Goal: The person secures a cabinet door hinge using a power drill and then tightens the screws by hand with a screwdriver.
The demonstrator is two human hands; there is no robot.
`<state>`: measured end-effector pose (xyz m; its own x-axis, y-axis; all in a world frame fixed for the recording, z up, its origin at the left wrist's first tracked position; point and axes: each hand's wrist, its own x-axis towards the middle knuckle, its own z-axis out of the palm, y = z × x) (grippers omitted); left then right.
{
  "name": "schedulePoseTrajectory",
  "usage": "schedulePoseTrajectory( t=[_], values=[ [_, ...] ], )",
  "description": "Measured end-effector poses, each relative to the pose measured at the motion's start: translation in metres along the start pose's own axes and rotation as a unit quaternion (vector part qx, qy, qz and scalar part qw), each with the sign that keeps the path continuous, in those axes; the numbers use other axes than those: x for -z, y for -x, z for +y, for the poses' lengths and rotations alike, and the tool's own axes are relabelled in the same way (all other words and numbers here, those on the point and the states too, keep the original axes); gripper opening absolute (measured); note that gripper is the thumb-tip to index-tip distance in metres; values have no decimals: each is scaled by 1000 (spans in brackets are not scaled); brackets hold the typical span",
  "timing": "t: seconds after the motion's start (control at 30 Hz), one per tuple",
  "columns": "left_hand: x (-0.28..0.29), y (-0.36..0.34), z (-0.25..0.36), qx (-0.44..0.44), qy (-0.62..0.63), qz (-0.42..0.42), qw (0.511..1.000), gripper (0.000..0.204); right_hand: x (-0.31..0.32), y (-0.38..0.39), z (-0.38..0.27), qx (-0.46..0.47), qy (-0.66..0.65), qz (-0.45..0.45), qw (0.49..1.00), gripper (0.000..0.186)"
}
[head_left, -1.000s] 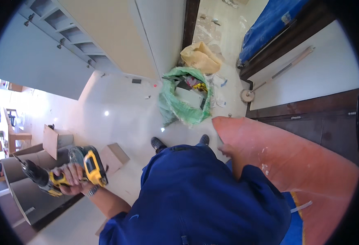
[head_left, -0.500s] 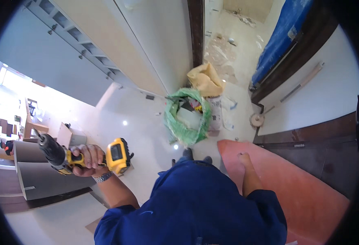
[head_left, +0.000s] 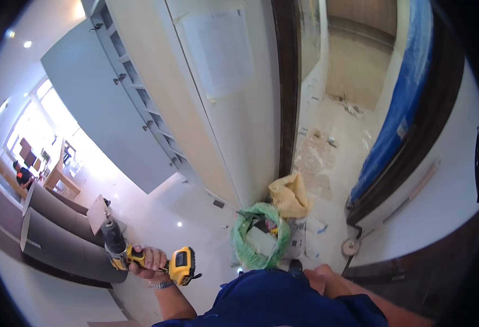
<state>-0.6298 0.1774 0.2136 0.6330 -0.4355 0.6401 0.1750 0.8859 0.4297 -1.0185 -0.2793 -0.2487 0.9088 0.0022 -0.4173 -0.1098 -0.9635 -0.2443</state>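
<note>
My left hand (head_left: 152, 259) is closed around the handle of a yellow and black cordless drill (head_left: 114, 240). Its bit end points up and to the left, and the yellow battery pack sticks out to the right of my fist. My right hand (head_left: 316, 277) hangs low beside my blue shirt, and its fingers do not show clearly. Just ahead of me on the floor stands a green bag (head_left: 239, 242) with a rolled-down rim and scraps inside. A yellow sack (head_left: 292, 197) leans right behind it.
An open cabinet door (head_left: 108, 114) swings out at left. Thick grey rolls (head_left: 68, 242) lie at lower left. Blue plastic (head_left: 397, 114) covers the doorway's right side. A long-handled tool (head_left: 411, 193) leans on the right wall. Another person (head_left: 24, 175) is at far left.
My view has tilted up, showing more of the room ahead. The drill stays in my left hand and appears lower and farther right. My right hand has come closer to my body.
</note>
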Motion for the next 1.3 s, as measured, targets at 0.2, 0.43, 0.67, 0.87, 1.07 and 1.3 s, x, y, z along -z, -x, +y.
schedulePoseTrajectory(
  t=[0.2, 0.43, 0.67, 0.87, 1.07, 1.3],
  values=[
    [-39, -12, -30, -113, -19, 61, 991, 45, -14, -5, 96, -114, -110, -18, 987, 17],
    [-101, -15, -66, -191, -66, 62, 977, 46, 60, -52, 138, -276, -216, -109, 930, 29],
    [-141, 20, -75, -211, -158, 125, 957, 44, 51, -115, 162, -50, -111, -43, 992, 42],
    [-159, 12, -73, -262, -198, 121, 937, 43, 59, -134, 137, -141, -269, -54, 951, 44],
    [-160, 4, -68, -291, -202, 155, 922, 42, 65, -122, 132, -31, -297, 8, 954, 36],
    [-159, -6, -67, -289, -227, 160, 916, 42, 56, -128, 153, -176, -297, -20, 938, 32]
  ],
)
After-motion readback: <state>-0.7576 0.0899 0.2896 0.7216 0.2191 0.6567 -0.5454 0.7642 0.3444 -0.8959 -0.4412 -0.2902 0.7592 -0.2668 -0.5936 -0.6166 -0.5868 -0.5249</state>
